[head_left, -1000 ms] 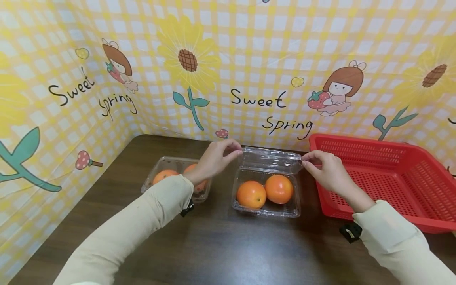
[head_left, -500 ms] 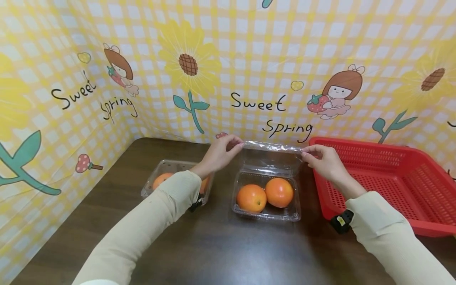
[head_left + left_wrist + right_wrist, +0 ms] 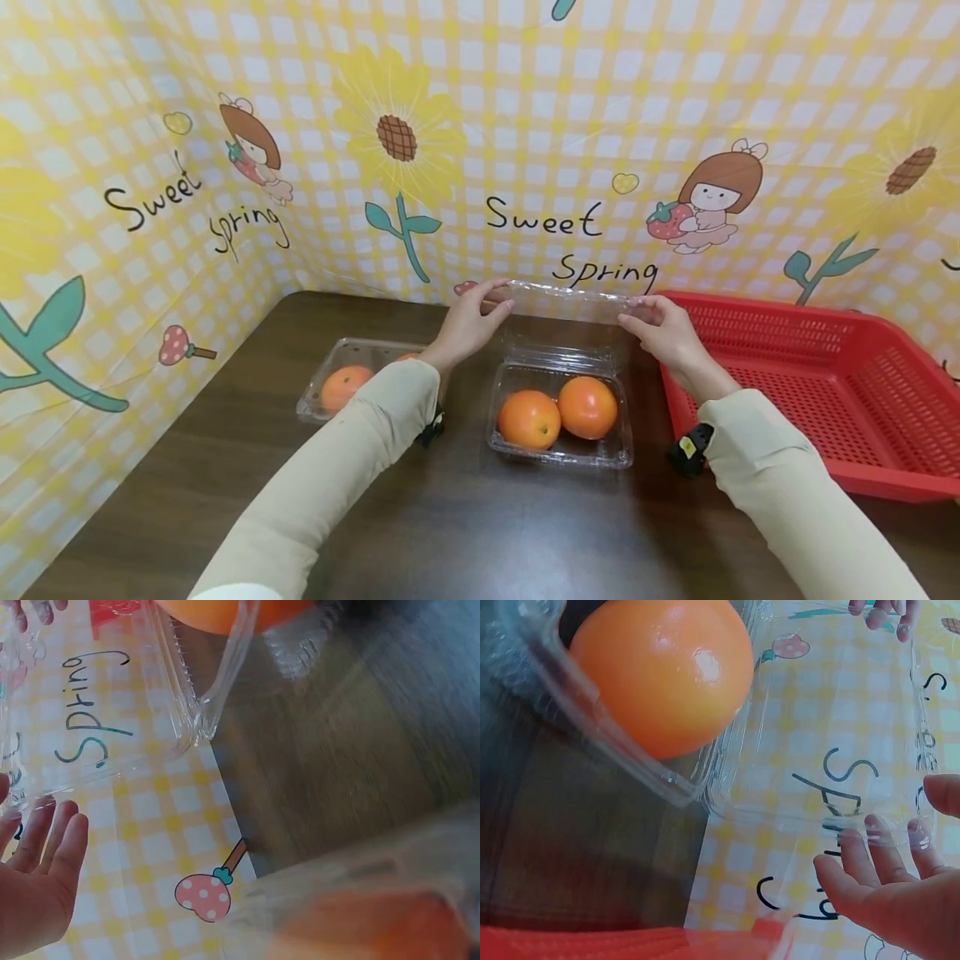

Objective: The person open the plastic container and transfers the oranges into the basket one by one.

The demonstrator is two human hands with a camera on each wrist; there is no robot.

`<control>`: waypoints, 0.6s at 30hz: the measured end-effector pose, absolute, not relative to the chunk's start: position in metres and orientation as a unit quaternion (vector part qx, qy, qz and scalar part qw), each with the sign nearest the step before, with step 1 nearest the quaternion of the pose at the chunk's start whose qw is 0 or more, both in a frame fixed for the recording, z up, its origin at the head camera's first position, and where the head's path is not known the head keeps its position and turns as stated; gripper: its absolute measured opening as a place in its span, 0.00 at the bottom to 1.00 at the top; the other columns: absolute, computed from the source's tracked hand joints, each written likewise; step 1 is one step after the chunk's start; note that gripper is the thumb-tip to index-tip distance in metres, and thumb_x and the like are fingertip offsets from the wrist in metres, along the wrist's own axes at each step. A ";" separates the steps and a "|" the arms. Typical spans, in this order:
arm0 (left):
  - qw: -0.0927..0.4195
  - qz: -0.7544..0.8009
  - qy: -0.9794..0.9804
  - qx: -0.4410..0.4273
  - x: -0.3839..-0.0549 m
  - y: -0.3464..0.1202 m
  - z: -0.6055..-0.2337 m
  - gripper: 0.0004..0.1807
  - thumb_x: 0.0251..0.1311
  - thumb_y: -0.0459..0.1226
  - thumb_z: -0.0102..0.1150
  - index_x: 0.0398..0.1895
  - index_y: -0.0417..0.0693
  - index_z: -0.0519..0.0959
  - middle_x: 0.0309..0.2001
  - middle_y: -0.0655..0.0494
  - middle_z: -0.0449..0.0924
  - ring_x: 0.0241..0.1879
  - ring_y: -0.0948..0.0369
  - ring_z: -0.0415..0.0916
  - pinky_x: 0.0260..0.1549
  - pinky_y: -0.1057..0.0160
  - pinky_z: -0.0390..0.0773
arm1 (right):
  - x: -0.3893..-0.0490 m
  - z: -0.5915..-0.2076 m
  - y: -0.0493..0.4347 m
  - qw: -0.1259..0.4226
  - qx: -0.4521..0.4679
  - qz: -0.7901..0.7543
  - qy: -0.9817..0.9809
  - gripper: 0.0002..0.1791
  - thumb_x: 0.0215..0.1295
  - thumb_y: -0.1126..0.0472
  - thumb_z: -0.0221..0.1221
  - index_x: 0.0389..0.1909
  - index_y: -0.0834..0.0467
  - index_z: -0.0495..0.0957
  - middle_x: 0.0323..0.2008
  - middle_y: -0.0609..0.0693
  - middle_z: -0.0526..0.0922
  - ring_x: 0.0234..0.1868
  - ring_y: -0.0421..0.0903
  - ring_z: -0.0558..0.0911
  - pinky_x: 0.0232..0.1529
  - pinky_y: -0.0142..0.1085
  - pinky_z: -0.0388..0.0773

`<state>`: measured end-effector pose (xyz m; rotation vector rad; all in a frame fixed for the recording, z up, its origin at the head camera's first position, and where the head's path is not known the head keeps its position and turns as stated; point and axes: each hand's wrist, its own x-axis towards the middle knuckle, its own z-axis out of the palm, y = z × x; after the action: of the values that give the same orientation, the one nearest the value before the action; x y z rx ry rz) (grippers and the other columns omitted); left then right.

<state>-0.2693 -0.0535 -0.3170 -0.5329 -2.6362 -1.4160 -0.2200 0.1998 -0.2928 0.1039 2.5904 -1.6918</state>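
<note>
A clear plastic clamshell box [image 3: 558, 454] stands on the table with its lid [image 3: 566, 304] raised roughly upright at the back. Two oranges, one at the left [image 3: 529, 419] and one at the right [image 3: 588, 407], lie side by side in its base. My left hand [image 3: 468, 327] pinches the lid's left corner between thumb and fingers. At the opposite corner, my right hand [image 3: 666, 337] grips the lid with the thumb in front. Both wrist views show fingertips at the lid's edge, seen through the clear plastic [image 3: 840, 712].
Left of the box stands another clear clamshell box [image 3: 311, 408], partly hidden by my left sleeve, with oranges [image 3: 347, 387] inside. A red perforated basket [image 3: 810, 392] sits close on the right. A yellow checked cloth [image 3: 525, 150] backs the dark wooden table [image 3: 480, 533].
The lid has swung up from leaning backward to nearly upright, with both hands on its corners. My right hand has shifted left, its fingers now farther behind the lid. The box base stays put.
</note>
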 end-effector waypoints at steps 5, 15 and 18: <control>0.050 -0.495 -0.853 -0.160 -0.273 -0.051 -0.318 0.20 0.60 0.36 0.50 0.56 0.43 0.68 0.47 0.46 0.75 0.44 0.54 0.74 0.44 0.61 0.74 | -0.227 -0.297 0.192 0.017 0.059 -0.574 0.817 0.27 0.63 0.59 0.51 0.59 0.66 0.55 0.58 0.64 0.62 0.55 0.56 0.62 0.57 0.50 0.60; 0.058 -0.556 -0.821 -0.119 -0.274 -0.043 -0.325 0.23 0.58 0.33 0.51 0.56 0.34 0.65 0.48 0.41 0.74 0.47 0.50 0.72 0.48 0.61 0.71 | -0.236 -0.303 0.185 0.001 0.093 -0.592 0.800 0.30 0.63 0.63 0.51 0.62 0.65 0.51 0.59 0.63 0.61 0.58 0.55 0.62 0.60 0.44 0.58; 0.051 -0.563 -0.817 -0.112 -0.274 -0.041 -0.328 0.23 0.58 0.33 0.52 0.57 0.34 0.65 0.49 0.42 0.73 0.49 0.51 0.71 0.50 0.61 0.69 | -0.238 -0.303 0.183 0.000 0.103 -0.592 0.799 0.30 0.63 0.64 0.50 0.63 0.64 0.51 0.59 0.63 0.61 0.59 0.55 0.62 0.60 0.43 0.59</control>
<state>-0.2738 -0.0406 -0.3279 -0.3421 -2.4867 -1.7126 -0.2378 0.1830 -0.3033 0.3250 2.5103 -1.8605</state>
